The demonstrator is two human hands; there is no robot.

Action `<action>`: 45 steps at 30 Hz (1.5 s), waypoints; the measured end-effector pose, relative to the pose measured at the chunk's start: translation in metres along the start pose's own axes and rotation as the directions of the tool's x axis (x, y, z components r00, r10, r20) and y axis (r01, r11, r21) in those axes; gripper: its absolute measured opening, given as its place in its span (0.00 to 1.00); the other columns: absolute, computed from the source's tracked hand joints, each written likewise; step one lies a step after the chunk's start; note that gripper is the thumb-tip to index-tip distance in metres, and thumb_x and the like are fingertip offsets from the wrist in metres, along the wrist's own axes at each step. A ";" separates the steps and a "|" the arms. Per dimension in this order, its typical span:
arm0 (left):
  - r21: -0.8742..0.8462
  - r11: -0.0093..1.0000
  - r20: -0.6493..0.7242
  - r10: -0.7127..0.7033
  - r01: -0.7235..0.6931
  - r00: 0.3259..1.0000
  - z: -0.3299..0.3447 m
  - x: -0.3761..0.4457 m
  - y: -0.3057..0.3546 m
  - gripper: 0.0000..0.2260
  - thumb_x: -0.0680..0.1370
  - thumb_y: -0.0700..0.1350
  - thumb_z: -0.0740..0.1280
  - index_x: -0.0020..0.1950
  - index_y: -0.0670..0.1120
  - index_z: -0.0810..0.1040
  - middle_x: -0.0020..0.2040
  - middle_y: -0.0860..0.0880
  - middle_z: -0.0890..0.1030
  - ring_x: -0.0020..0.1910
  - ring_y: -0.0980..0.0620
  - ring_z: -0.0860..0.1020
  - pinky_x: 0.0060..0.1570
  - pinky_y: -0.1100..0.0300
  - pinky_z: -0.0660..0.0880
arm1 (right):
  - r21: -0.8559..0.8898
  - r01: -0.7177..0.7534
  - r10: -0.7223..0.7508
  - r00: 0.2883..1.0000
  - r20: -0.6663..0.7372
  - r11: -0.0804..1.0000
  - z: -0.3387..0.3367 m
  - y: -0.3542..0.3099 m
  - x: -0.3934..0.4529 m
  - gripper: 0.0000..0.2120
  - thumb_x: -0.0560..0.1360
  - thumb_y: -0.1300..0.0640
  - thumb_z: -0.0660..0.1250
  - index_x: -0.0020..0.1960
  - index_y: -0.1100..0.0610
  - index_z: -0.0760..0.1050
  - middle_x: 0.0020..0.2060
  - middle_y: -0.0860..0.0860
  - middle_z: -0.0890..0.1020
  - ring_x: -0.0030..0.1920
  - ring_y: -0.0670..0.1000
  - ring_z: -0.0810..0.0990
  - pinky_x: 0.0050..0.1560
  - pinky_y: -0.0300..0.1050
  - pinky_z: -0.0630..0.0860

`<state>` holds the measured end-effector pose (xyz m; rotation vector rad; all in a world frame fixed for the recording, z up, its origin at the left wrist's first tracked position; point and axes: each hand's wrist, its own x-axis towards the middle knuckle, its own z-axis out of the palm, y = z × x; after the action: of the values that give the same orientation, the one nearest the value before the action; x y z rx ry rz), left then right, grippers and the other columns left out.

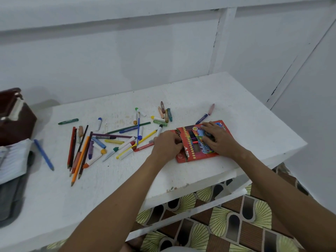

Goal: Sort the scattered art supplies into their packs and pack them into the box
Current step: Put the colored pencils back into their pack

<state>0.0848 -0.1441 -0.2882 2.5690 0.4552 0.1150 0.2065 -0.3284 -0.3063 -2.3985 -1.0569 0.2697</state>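
A red coloured-pencil pack [192,142] lies flat on the white table [127,179] near its right front edge, with pencils showing through its window. My right hand [217,138] presses flat on the pack's right half. At the pack's left, open end, the curled fingers of my left hand [168,143] pinch pencil ends. To the left, scattered pencils [80,151], markers [127,142] and pens cover the table's middle. Several crayons [164,113] lie behind the pack.
A dark brown box [16,115] stands at the table's far left. A lined notebook [12,160] and a grey pouch [11,200] lie in front of it, with a blue pen [43,154] beside them. White walls stand behind and to the right.
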 end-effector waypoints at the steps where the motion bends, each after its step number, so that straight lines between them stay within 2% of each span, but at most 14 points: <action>1: 0.010 1.000 -0.009 -0.018 0.018 1.000 0.000 0.000 -0.001 0.11 0.76 0.54 0.67 0.51 0.49 0.84 0.44 0.52 0.78 0.47 0.51 0.76 0.57 0.47 0.72 | -0.005 0.002 -0.002 1.000 0.001 1.000 0.001 -0.001 0.001 0.27 0.78 0.44 0.57 0.73 0.56 0.64 0.73 0.52 0.65 0.75 0.53 0.57 0.73 0.55 0.59; 8: 0.119 0.985 -0.104 -0.116 0.128 0.988 -0.020 -0.030 -0.025 0.16 0.74 0.61 0.66 0.50 0.50 0.77 0.48 0.51 0.72 0.49 0.51 0.74 0.53 0.52 0.72 | -0.028 0.001 -0.001 1.000 -0.003 1.000 0.007 -0.007 0.007 0.24 0.80 0.49 0.59 0.74 0.55 0.63 0.75 0.52 0.61 0.76 0.53 0.55 0.73 0.51 0.55; 11: 0.253 0.950 0.006 -0.190 0.182 0.982 -0.032 -0.058 -0.048 0.16 0.73 0.60 0.66 0.52 0.50 0.72 0.50 0.51 0.73 0.52 0.50 0.73 0.55 0.52 0.68 | -0.054 0.010 -0.011 1.000 -0.018 0.999 0.009 -0.009 0.009 0.24 0.80 0.49 0.59 0.74 0.55 0.63 0.74 0.52 0.62 0.75 0.52 0.55 0.73 0.49 0.54; 14: 0.148 0.964 0.053 -0.232 0.222 0.971 -0.041 -0.067 -0.062 0.08 0.75 0.53 0.65 0.50 0.52 0.75 0.45 0.53 0.76 0.48 0.51 0.75 0.58 0.51 0.68 | -0.055 0.022 -0.023 1.000 -0.018 0.998 0.013 -0.015 0.012 0.24 0.80 0.49 0.59 0.74 0.55 0.63 0.74 0.51 0.62 0.75 0.52 0.56 0.72 0.48 0.55; 18: 0.181 0.967 -0.048 -0.175 0.181 0.983 -0.044 -0.061 -0.074 0.10 0.77 0.46 0.61 0.53 0.50 0.80 0.43 0.52 0.77 0.45 0.49 0.76 0.56 0.50 0.71 | -0.056 0.031 -0.031 1.000 0.003 0.998 0.020 -0.024 0.019 0.25 0.80 0.48 0.59 0.74 0.54 0.63 0.75 0.51 0.62 0.76 0.52 0.55 0.72 0.48 0.55; 21: 0.262 0.955 -0.131 -0.104 0.135 0.986 -0.047 -0.059 -0.085 0.11 0.80 0.44 0.59 0.55 0.49 0.81 0.46 0.48 0.77 0.47 0.46 0.76 0.51 0.53 0.66 | -0.074 0.036 -0.036 0.999 0.007 0.997 0.024 -0.030 0.021 0.26 0.79 0.46 0.60 0.74 0.54 0.62 0.75 0.51 0.61 0.76 0.51 0.55 0.73 0.48 0.55; 23: 0.294 0.949 -0.156 -0.073 0.117 0.985 -0.049 -0.058 -0.091 0.10 0.79 0.44 0.59 0.53 0.48 0.81 0.44 0.49 0.75 0.46 0.46 0.76 0.45 0.55 0.63 | -0.082 0.036 -0.035 0.999 0.010 0.996 0.025 -0.033 0.022 0.27 0.78 0.45 0.60 0.75 0.53 0.61 0.75 0.50 0.61 0.76 0.51 0.54 0.73 0.48 0.55; 27: 0.179 0.975 -0.249 -0.083 0.130 0.965 -0.065 -0.047 -0.105 0.09 0.78 0.49 0.63 0.47 0.47 0.81 0.42 0.49 0.77 0.40 0.50 0.76 0.38 0.58 0.66 | -0.100 0.036 -0.035 0.999 0.008 0.994 0.028 -0.036 0.022 0.28 0.78 0.44 0.60 0.75 0.53 0.61 0.75 0.50 0.60 0.76 0.51 0.54 0.73 0.49 0.54; 29: 0.144 0.971 -0.295 -0.141 0.190 0.945 -0.084 -0.034 -0.119 0.10 0.79 0.45 0.62 0.55 0.44 0.80 0.50 0.44 0.78 0.46 0.48 0.76 0.42 0.56 0.71 | -0.111 0.032 -0.031 0.999 0.006 0.993 0.028 -0.038 0.021 0.28 0.78 0.44 0.59 0.75 0.53 0.60 0.75 0.50 0.60 0.76 0.51 0.54 0.73 0.49 0.53; 31: 0.265 0.927 -0.243 -0.203 0.267 0.948 -0.106 -0.019 -0.138 0.14 0.80 0.42 0.60 0.65 0.44 0.75 0.60 0.41 0.74 0.57 0.42 0.73 0.53 0.49 0.73 | -0.127 0.031 -0.030 1.000 0.010 0.991 0.030 -0.038 0.020 0.28 0.79 0.44 0.59 0.75 0.52 0.60 0.75 0.49 0.59 0.76 0.51 0.53 0.73 0.48 0.52; 33: 0.432 0.860 -0.061 -0.271 0.270 0.961 -0.124 -0.006 -0.154 0.17 0.80 0.44 0.60 0.70 0.49 0.71 0.65 0.43 0.71 0.62 0.40 0.71 0.58 0.47 0.69 | -0.140 0.028 -0.026 1.000 0.012 0.990 0.030 -0.039 0.020 0.28 0.79 0.43 0.58 0.75 0.51 0.59 0.76 0.49 0.59 0.76 0.50 0.53 0.73 0.47 0.52; 36: 0.391 0.901 0.189 -0.277 0.186 0.942 -0.135 0.004 -0.163 0.19 0.78 0.48 0.64 0.69 0.48 0.72 0.63 0.45 0.76 0.62 0.42 0.74 0.60 0.48 0.70 | -0.140 0.026 -0.026 1.000 0.006 0.990 0.030 -0.039 0.019 0.28 0.79 0.43 0.58 0.75 0.51 0.59 0.75 0.49 0.59 0.76 0.50 0.53 0.73 0.47 0.51; 40: 0.349 0.927 0.215 -0.224 0.140 0.951 -0.132 0.008 -0.152 0.26 0.75 0.49 0.65 0.73 0.50 0.67 0.67 0.47 0.73 0.64 0.45 0.72 0.64 0.51 0.69 | -0.133 0.023 -0.024 1.000 -0.008 0.991 0.030 -0.039 0.018 0.27 0.78 0.43 0.59 0.75 0.50 0.60 0.75 0.48 0.60 0.76 0.51 0.54 0.73 0.48 0.53; 45: 0.360 0.928 0.212 -0.181 0.096 0.960 -0.122 0.019 -0.150 0.19 0.77 0.47 0.67 0.67 0.46 0.74 0.62 0.45 0.76 0.57 0.46 0.75 0.58 0.52 0.73 | -0.130 0.023 -0.025 1.000 -0.014 0.991 0.030 -0.039 0.019 0.27 0.78 0.44 0.59 0.75 0.51 0.60 0.75 0.49 0.60 0.76 0.51 0.54 0.73 0.48 0.53</action>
<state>0.0379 0.0422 -0.2598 2.8308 0.6077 -0.3595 0.1829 -0.2813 -0.3112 -2.4966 -1.1271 0.1790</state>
